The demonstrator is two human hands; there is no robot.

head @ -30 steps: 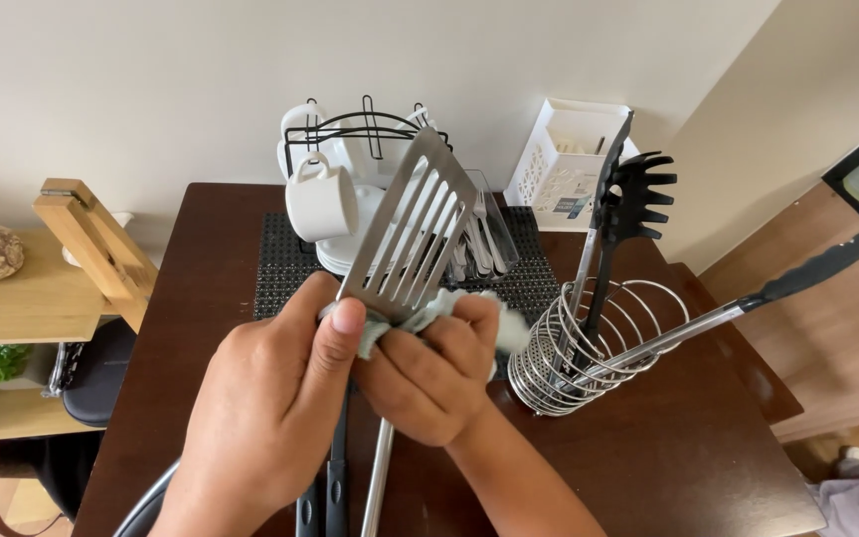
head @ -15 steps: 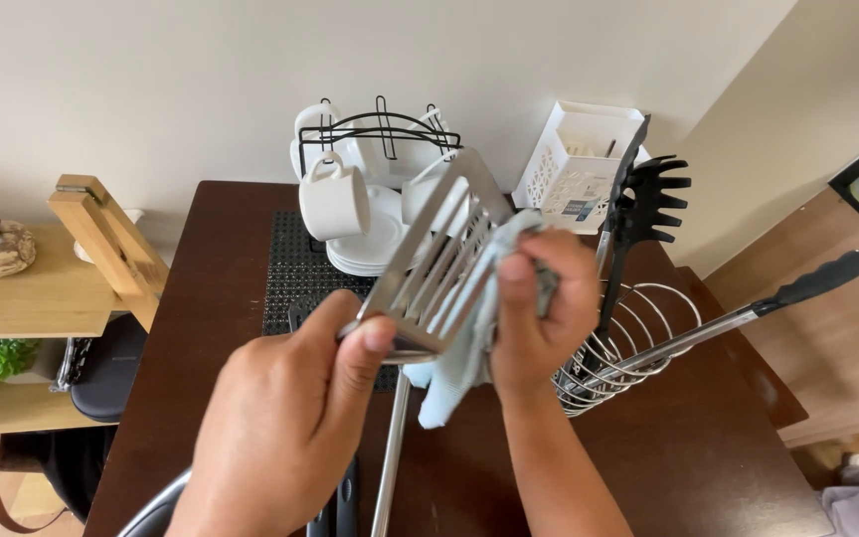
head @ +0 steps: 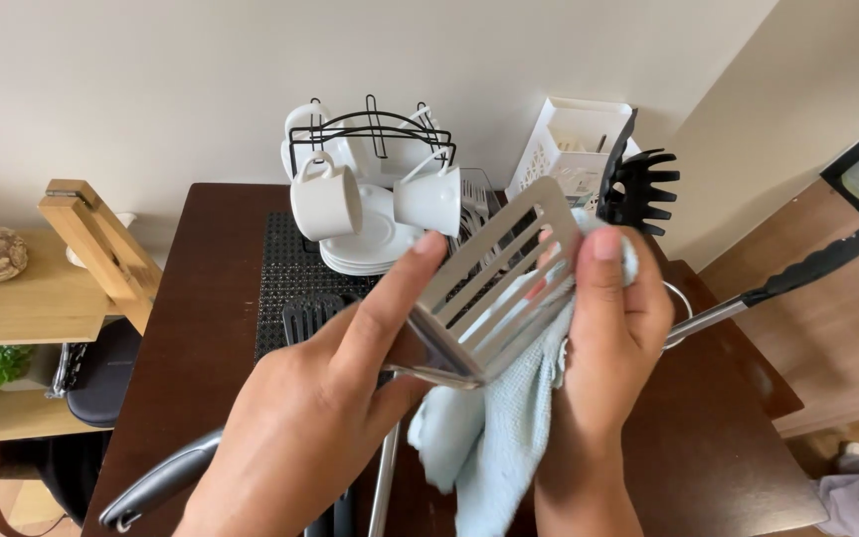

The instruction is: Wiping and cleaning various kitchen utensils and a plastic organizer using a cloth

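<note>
My left hand [head: 325, 418] grips a slotted steel spatula [head: 494, 288] near the base of its blade, thumb lying along the blade's upper face. The blade tilts up to the right. My right hand [head: 603, 338] holds a pale blue cloth [head: 494, 443] pressed against the far edge and underside of the blade; the cloth hangs down below it. Both hands are raised above a dark wooden table [head: 206, 338].
Behind stand a black wire rack with white cups [head: 328, 197] and stacked saucers [head: 375, 244], a black mat [head: 295, 273], a white basket [head: 574, 139], a black pasta spoon [head: 638, 184] and a wire holder with tongs [head: 807, 268]. A dark-handled utensil [head: 166, 482] lies lower left. Wooden shelves [head: 22, 308] stand left.
The cloth and my right hand slid from the blade's base up to its far end. The spatula tipped further right and came closer to the camera.
</note>
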